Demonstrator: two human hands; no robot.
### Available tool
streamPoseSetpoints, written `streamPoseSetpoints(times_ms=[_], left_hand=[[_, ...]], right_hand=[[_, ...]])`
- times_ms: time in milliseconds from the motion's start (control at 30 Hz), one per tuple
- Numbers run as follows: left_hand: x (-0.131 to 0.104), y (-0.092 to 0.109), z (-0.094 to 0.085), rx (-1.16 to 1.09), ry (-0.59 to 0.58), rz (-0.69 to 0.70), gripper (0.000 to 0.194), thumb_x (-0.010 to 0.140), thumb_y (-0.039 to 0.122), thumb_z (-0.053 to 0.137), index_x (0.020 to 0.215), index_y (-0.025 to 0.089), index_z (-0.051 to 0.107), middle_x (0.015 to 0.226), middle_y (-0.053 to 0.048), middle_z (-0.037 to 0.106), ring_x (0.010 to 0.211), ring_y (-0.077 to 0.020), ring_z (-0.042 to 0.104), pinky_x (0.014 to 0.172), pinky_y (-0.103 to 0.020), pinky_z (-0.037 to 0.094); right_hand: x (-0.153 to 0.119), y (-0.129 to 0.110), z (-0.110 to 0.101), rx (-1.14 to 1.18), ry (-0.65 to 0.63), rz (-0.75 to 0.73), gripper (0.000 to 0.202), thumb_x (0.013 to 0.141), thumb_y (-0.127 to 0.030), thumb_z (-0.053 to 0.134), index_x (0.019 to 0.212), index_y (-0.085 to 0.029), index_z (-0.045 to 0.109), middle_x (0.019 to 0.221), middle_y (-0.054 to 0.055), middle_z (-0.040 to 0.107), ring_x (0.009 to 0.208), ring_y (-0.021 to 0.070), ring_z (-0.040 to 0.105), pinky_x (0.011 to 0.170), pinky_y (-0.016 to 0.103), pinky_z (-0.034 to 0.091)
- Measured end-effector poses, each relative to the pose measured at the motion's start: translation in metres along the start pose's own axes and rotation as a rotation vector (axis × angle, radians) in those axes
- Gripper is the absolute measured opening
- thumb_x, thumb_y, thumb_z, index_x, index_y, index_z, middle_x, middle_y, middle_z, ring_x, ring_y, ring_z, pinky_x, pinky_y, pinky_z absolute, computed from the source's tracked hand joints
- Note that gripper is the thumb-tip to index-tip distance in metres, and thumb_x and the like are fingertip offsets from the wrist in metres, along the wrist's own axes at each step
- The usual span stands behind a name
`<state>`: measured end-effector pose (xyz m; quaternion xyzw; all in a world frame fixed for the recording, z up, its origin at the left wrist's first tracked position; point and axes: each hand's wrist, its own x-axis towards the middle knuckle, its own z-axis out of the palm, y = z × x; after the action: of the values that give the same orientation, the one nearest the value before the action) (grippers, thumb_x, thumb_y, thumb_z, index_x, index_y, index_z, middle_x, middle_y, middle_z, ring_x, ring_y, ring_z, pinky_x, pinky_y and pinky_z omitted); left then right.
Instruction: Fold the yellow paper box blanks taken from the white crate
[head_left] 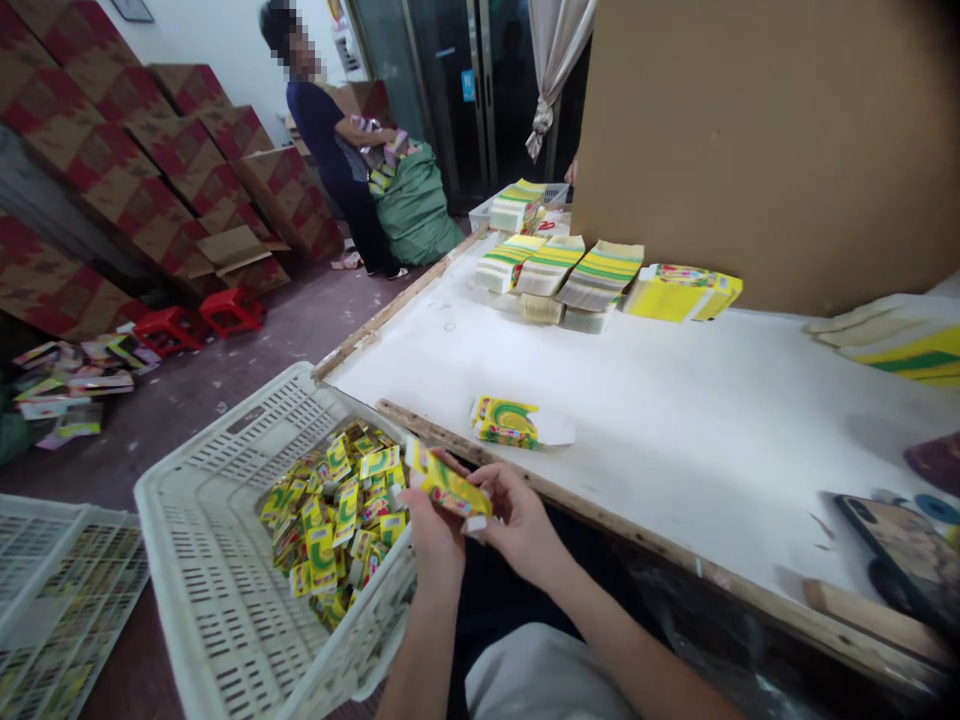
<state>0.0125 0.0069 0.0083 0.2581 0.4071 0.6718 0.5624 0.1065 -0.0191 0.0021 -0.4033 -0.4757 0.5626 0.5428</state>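
Note:
Between my two hands is a small yellow carton (450, 486) with green and red print, held over the table's near edge. My left hand (435, 540) grips its left end, and the fingers of my right hand (517, 520) close on its right end, by a white flap. On the white table (675, 400) just beyond lies another yellow carton (510, 422), its white end flap sticking out to the right. To the left of my hands, a white plastic basket (217, 530) holds a heap of small yellow cartons (322, 550).
Stacks of flat printed cartons (540, 262) stand at the table's far side, beside a brown board (750, 150). A phone (892, 540) lies at right. Beyond, a person (330, 130) handles cartons at a green sack (420, 210). Red stools (232, 312) and stacked boxes (112, 150) are left.

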Motion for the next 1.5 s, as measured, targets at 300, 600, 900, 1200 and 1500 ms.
streamPoseSetpoints(times_ms=[300,600,900,1200,1500], left_hand=[[-0.004,-0.02,-0.004,0.13,0.007,0.002,0.018,0.07,0.032,0.067,0.07,0.016,0.061,0.067,0.001,0.063,0.06,-0.0099,0.055,0.06,-0.02,0.046],[-0.005,0.034,-0.009,0.639,-0.097,0.604,0.052,0.067,0.026,0.068,0.115,0.022,0.048,0.118,-0.008,0.05,0.117,-0.0232,0.043,0.102,-0.04,0.03],[-0.007,0.019,-0.008,1.078,-0.519,0.202,0.053,0.062,0.023,0.068,0.111,0.022,0.049,0.103,-0.006,0.061,0.095,-0.0247,0.057,0.083,-0.039,0.044],[-0.016,0.005,-0.006,1.167,-0.595,0.42,0.052,0.065,0.018,0.061,0.111,0.023,0.038,0.107,-0.008,0.051,0.093,-0.0214,0.055,0.08,-0.034,0.044],[-0.013,-0.005,-0.009,1.037,-0.558,0.369,0.069,0.065,0.015,0.06,0.125,0.021,0.026,0.116,-0.013,0.047,0.099,-0.0227,0.054,0.081,-0.035,0.045]], right_hand=[[0.014,0.012,-0.027,0.01,0.179,0.029,0.023,0.065,-0.026,0.067,0.057,-0.018,0.047,0.053,-0.005,0.05,0.049,0.0096,0.047,0.048,0.022,0.039],[0.009,-0.018,-0.051,-0.907,0.085,-0.525,0.028,0.08,-0.008,0.047,0.086,-0.026,0.067,0.081,0.003,0.065,0.084,0.0194,0.055,0.085,0.039,0.04],[0.002,-0.01,-0.04,-0.607,0.269,-0.487,0.058,0.078,-0.02,0.055,0.132,-0.028,0.035,0.132,0.008,0.041,0.127,0.0252,0.032,0.104,0.047,0.028],[0.009,0.009,-0.031,0.055,-0.019,0.074,0.039,0.08,-0.024,0.051,0.119,-0.026,0.052,0.126,0.004,0.053,0.119,0.0218,0.046,0.099,0.041,0.038],[-0.003,-0.003,-0.035,-0.487,-0.153,-0.29,0.059,0.076,-0.005,0.044,0.131,-0.026,0.042,0.136,0.003,0.042,0.124,0.0192,0.039,0.105,0.039,0.03]])
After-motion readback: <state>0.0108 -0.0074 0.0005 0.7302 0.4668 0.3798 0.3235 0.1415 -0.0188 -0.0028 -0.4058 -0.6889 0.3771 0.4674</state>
